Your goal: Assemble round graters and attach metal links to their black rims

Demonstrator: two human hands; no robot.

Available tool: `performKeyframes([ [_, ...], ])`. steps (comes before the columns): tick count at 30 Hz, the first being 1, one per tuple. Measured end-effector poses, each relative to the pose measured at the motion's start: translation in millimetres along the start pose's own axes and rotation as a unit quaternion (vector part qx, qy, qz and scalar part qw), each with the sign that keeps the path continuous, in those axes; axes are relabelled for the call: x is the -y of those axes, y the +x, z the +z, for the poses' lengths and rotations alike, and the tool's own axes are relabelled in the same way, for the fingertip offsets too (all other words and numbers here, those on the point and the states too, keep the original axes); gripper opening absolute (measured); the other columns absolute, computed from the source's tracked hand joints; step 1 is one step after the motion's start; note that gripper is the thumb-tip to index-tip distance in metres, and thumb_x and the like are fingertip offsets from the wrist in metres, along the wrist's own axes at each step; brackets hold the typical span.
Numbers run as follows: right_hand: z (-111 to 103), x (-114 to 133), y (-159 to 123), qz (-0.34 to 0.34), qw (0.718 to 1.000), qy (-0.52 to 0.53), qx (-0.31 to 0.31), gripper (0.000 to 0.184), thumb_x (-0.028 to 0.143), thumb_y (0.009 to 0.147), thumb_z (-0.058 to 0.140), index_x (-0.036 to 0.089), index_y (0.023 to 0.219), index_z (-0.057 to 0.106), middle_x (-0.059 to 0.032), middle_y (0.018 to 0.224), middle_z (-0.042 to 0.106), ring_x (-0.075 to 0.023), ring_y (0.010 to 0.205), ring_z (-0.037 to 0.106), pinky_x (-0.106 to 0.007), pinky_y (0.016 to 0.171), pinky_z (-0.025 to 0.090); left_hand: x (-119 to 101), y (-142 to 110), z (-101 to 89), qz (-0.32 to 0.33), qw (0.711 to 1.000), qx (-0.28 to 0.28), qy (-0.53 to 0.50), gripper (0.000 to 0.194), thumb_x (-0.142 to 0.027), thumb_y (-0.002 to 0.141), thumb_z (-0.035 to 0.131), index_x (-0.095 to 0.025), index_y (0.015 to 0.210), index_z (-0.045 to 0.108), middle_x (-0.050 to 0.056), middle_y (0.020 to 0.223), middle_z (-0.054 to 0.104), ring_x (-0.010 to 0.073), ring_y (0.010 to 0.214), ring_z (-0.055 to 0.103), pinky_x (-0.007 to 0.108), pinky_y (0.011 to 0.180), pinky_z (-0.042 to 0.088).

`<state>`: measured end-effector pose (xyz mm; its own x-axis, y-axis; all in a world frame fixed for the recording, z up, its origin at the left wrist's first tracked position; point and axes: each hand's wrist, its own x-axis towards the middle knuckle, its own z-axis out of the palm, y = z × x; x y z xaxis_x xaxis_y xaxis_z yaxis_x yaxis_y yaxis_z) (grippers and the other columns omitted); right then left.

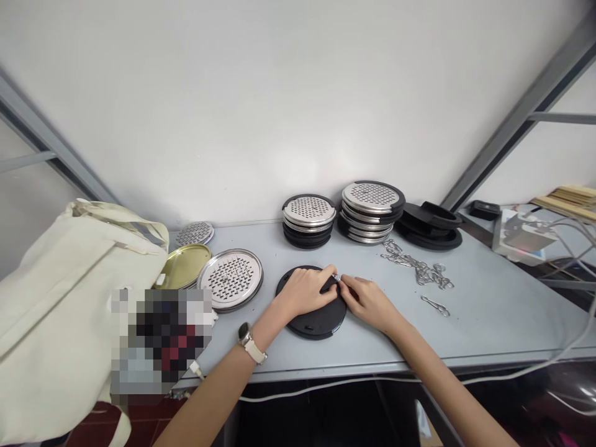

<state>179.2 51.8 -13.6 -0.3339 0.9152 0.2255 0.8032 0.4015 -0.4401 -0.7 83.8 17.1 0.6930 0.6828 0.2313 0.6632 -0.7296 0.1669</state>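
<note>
A black round disc (pixel 313 325) with small slots lies flat on the table in front of me. My left hand (pixel 305 290) presses over its top and grips it, thumb and index finger curled toward its right rim. At that rim my right hand (pixel 370 302) pinches a small shiny metal clip (pixel 337 278), mostly hidden by the fingertips of both hands. To the right lies a loose pile of metal snap hooks (pixel 421 270), with a single snap hook (pixel 435 306) apart from it.
Behind the disc stand two stacks of perforated metal grater discs (pixel 309 210) (pixel 372 196) with black rims. Black plastic parts (pixel 431 226) sit at the back right. On the left are a grater plate (pixel 230 279), a gold lid (pixel 186 266) and a cream bag (pixel 79 298). A white cable (pixel 326 387) runs along the front edge.
</note>
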Motion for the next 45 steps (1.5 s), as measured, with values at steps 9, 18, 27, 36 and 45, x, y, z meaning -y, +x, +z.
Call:
performKeyframes([
  [9, 1.0, -1.1, 0.8, -0.009, 1.0, -0.002, -0.008, 0.027, 0.03, 0.097, 0.026, 0.021, 0.082, 0.047, -0.0014, 0.064, 0.056, -0.0161, 0.056, 0.053, -0.026, 0.056, 0.037, 0.7, -0.6, 2.5, -0.001, 1.0, 0.004, -0.017, 0.026, -0.031, 0.089, 0.043, -0.021, 0.111, 0.051, 0.003, 0.083, 0.068, 0.0201, 0.074, 0.065, 0.027, 0.065, 0.043],
  [18, 0.8, -0.9, 0.5, -0.005, 1.0, -0.002, -0.009, 0.028, 0.03, 0.097, 0.026, 0.022, 0.08, 0.046, -0.0015, 0.063, 0.056, -0.0163, 0.055, 0.053, -0.026, 0.056, 0.037, 1.3, 0.4, 2.4, -0.007, 0.999, 0.002, -0.035, 0.029, -0.032, 0.088, 0.045, -0.022, 0.114, 0.052, 0.001, 0.076, 0.068, 0.0201, 0.073, 0.065, 0.028, 0.066, 0.045],
  [27, 0.0, 1.4, 0.3, 0.005, 1.0, 0.009, -0.015, 0.028, 0.03, 0.096, 0.026, 0.022, 0.075, 0.044, -0.0003, 0.061, 0.055, -0.0154, 0.054, 0.052, -0.025, 0.055, 0.036, 1.7, 1.3, 1.2, -0.01, 0.998, 0.001, -0.058, 0.027, -0.03, 0.087, 0.048, -0.022, 0.112, 0.054, -0.001, 0.071, 0.064, 0.017, 0.068, 0.063, 0.025, 0.064, 0.043],
  [36, 1.9, 0.6, -0.4, -0.003, 0.999, -0.018, -0.04, 0.028, 0.029, 0.095, 0.029, 0.022, 0.074, 0.045, -0.0003, 0.058, 0.053, -0.0148, 0.051, 0.049, -0.025, 0.053, 0.034, 1.2, 1.0, -2.0, -0.024, 0.997, 0.014, -0.069, 0.027, -0.03, 0.087, 0.048, -0.023, 0.111, 0.056, -0.001, 0.072, 0.064, 0.0164, 0.07, 0.063, 0.025, 0.065, 0.044],
  [45, 5.2, -1.0, -0.7, -0.015, 0.997, -0.056, -0.056, 0.028, 0.029, 0.096, 0.028, 0.021, 0.077, 0.047, -0.0006, 0.058, 0.052, -0.0149, 0.051, 0.048, -0.025, 0.053, 0.033, 0.9, 1.6, -3.1, -0.026, 0.997, 0.018, -0.077, 0.025, -0.03, 0.086, 0.048, -0.023, 0.109, 0.056, -0.002, 0.073, 0.064, 0.0159, 0.07, 0.063, 0.024, 0.064, 0.043],
])
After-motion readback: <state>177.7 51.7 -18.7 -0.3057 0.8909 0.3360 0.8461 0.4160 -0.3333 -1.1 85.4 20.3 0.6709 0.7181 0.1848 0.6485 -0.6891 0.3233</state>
